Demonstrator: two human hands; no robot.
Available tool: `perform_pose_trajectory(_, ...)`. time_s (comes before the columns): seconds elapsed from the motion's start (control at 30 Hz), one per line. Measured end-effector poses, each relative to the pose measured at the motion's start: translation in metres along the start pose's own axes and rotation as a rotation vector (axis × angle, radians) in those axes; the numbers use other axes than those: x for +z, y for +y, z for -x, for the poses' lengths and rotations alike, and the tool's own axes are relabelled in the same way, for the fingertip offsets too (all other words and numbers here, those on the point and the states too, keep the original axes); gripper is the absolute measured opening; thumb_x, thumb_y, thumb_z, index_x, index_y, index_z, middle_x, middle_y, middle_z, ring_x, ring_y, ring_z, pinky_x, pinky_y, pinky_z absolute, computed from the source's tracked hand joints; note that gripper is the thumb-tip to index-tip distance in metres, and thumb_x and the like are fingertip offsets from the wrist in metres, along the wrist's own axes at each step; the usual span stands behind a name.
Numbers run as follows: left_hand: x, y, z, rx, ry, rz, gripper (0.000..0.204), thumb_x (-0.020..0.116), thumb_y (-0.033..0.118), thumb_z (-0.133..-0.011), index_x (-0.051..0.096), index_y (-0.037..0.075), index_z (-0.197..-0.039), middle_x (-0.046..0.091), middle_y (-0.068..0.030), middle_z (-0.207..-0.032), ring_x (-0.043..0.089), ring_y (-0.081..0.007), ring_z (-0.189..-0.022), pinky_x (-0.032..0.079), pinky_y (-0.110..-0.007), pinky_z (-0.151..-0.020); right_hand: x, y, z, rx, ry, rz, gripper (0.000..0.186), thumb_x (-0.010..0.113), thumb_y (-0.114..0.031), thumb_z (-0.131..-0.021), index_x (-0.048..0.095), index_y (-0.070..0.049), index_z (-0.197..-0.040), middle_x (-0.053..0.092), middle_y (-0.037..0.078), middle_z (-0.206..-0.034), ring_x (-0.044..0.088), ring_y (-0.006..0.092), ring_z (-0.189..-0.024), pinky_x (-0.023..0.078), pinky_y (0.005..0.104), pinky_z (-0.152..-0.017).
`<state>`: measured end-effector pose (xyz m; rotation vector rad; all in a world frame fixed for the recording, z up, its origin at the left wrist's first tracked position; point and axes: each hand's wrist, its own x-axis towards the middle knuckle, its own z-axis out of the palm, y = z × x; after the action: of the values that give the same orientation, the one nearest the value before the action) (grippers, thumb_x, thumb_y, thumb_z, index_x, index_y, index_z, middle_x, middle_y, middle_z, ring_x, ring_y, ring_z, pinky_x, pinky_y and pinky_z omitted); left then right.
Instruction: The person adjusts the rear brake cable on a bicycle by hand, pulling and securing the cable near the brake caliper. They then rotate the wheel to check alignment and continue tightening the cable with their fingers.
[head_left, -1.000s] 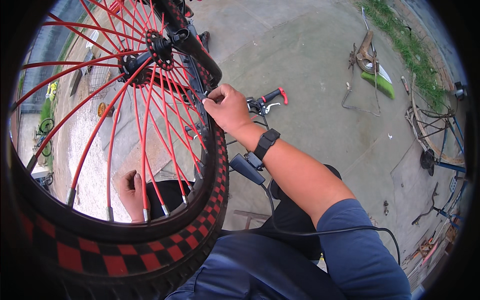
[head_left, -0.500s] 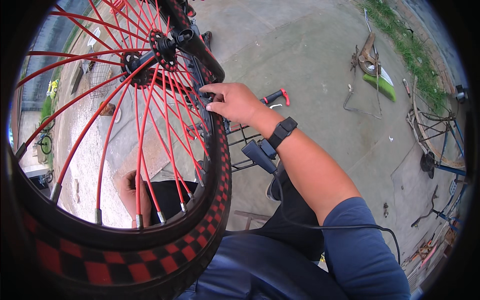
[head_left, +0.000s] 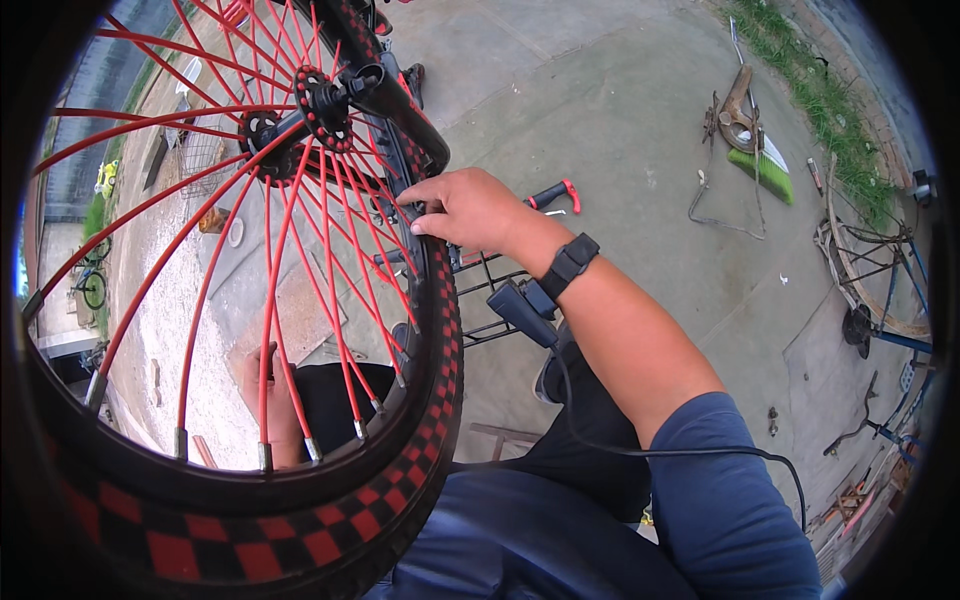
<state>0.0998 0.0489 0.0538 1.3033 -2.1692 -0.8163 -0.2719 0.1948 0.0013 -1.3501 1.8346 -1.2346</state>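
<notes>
A bicycle wheel (head_left: 425, 420) with a red-and-black checkered tire and red spokes fills the left side. Its hub (head_left: 322, 108) sits by a black frame tube (head_left: 405, 120). My right hand (head_left: 460, 212) is at the wheel's right edge, thumb and forefinger closed on the rim and tire; the other fingertips are hidden. Seen through the spokes, my left hand (head_left: 280, 405) is low behind the wheel with fingers curled. Spokes cross it, and whatever it may hold cannot be made out.
A black wire rack (head_left: 485, 325) and a grip with a red end (head_left: 552, 194) lie beyond my right hand. A green-and-white broom head (head_left: 762, 175) and old bicycle parts (head_left: 865, 300) are on the concrete at right. A black cable (head_left: 680, 455) crosses my right arm.
The wheel has turned a little, its lower spokes shifting left, and it sits slightly lower. My left hand has changed its pose behind the spokes. The right hand stays nearly in place.
</notes>
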Motion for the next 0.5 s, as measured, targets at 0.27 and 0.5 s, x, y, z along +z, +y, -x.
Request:
perform_pose_trajectory(0.27, -0.001, -0.01, -0.006, 0.037, -0.031, -0.036, 0.017, 0.062, 0.012, -0.102, 0.064, 0.0, -0.114, 0.059, -0.0034, -0.082, 0.056, -0.0101, -0.072, 0.047, -0.025, -0.065, -0.004, -0.002, 0.001, 0.044, -0.077, -0.038, 0.048, 0.08, -0.022, -0.081, 0.071, -0.011, -0.126, 0.075, 0.012, -0.09, 0.07, 0.0265, -0.08, 0.055, 0.0364, -0.078)
perform_pose_trajectory(0.5, 0.008, 0.01, -0.002, -0.028, 0.004, 0.017, 0.02, 0.061, 0.016, -0.103, 0.062, -0.001, -0.113, 0.061, -0.0033, -0.085, 0.056, -0.0099, -0.074, 0.047, -0.025, -0.067, -0.008, -0.002, 0.0, 0.019, -0.143, -0.054, 0.051, 0.08, -0.023, -0.08, 0.07, -0.007, -0.128, 0.075, 0.014, -0.089, 0.072, 0.029, -0.081, 0.056, 0.0372, -0.078)
